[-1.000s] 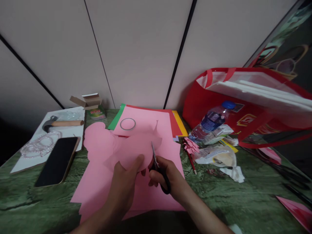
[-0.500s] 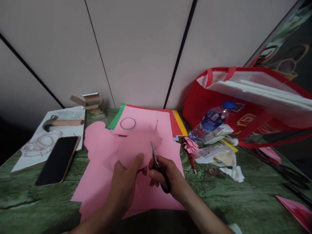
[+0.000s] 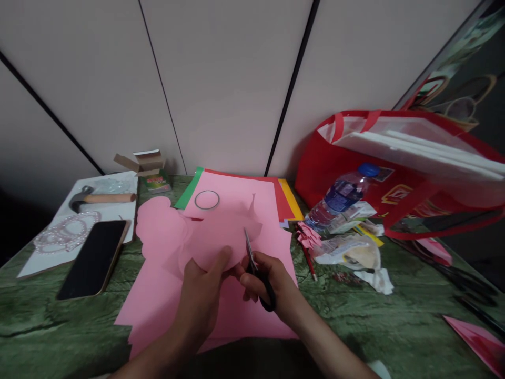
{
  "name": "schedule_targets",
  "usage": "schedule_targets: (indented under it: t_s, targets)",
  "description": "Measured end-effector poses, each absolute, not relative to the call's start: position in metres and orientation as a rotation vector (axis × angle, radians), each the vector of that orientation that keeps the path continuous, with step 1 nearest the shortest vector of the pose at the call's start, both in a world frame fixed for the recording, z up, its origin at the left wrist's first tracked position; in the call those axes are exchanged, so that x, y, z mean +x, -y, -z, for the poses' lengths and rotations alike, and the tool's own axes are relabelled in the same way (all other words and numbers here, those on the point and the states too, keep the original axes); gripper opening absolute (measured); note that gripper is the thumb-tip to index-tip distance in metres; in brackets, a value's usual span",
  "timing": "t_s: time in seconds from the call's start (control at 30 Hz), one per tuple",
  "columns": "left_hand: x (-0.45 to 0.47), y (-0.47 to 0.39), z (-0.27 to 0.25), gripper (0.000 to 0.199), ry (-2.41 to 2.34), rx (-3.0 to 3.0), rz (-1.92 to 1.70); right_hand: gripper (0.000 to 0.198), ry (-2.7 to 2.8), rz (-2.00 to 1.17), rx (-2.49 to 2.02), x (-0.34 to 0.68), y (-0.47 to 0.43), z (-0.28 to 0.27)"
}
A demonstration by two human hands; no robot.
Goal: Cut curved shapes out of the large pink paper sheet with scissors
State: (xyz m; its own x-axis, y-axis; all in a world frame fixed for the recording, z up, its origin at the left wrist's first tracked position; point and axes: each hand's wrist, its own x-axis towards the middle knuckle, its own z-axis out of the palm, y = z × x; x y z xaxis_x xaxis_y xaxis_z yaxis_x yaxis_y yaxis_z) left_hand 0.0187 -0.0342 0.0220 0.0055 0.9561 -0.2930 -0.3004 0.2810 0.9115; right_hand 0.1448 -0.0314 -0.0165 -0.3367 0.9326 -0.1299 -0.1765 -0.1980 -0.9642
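Observation:
My left hand (image 3: 205,287) pinches the near edge of a rounded piece of pink paper (image 3: 215,239), thumb on top and fingers mostly hidden beneath. My right hand (image 3: 270,281) grips scissors (image 3: 251,258) with black handles, and their blades point up and away along the right side of the paper. A thin strip of paper (image 3: 252,206) curls up near the far right edge of the piece. Under both hands lie larger pink sheets (image 3: 272,321), with a scalloped pink shape (image 3: 158,226) on their left. A thin dark ring (image 3: 207,199) rests on the sheets behind.
At left are a phone (image 3: 93,259), a hammer (image 3: 106,198), clear beads (image 3: 65,231) and an opened small box (image 3: 155,179). To the right stand a tilted water bottle (image 3: 341,196) and a red bag (image 3: 355,150), with a red pencil (image 3: 310,260) and plastic wrappers (image 3: 351,251) before them.
The pink piece has turned or tilted slightly in my left hand. The scissors have barely moved and stay in my right hand beside the paper.

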Motion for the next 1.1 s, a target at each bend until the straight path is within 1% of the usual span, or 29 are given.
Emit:
schedule_targets:
  t_s: [0.23, 0.37, 0.53, 0.73, 0.9, 1.1]
  targets:
    - [0.0186, 0.0337, -0.0202, 0.033, -1.061, 0.754, -1.157, 0.031, 1.185, -1.673, -1.014, 0.1444, 0.0318, 0.0157]
    - [0.0163, 0.0326, -0.0188, 0.031, -1.182, 0.81, -1.14, 0.033, 1.195, -1.675, -1.015, 0.1434, 0.0314, 0.0159]
    - [0.0142, 0.0307, -0.0203, 0.034, -1.396, 0.927, -1.1, 0.033, 1.183, -1.692, -1.003, 0.142, 0.0308, 0.0134]
    - [0.0144, 0.0286, -0.0232, 0.023, -1.464, 0.985, -1.025, 0.032, 1.243, -1.67, -0.859, 0.1425, 0.0289, 0.0085]
    - [0.0134, 0.0274, -0.0242, 0.022, -1.502, 1.056, -0.953, 0.04, 1.237, -1.664, -0.866, 0.1442, 0.0285, 0.0113]
    - [0.0128, 0.0279, -0.0211, 0.021, -1.497, 1.004, -0.97, 0.035, 1.247, -1.665, -0.836, 0.1443, 0.0284, 0.0118]
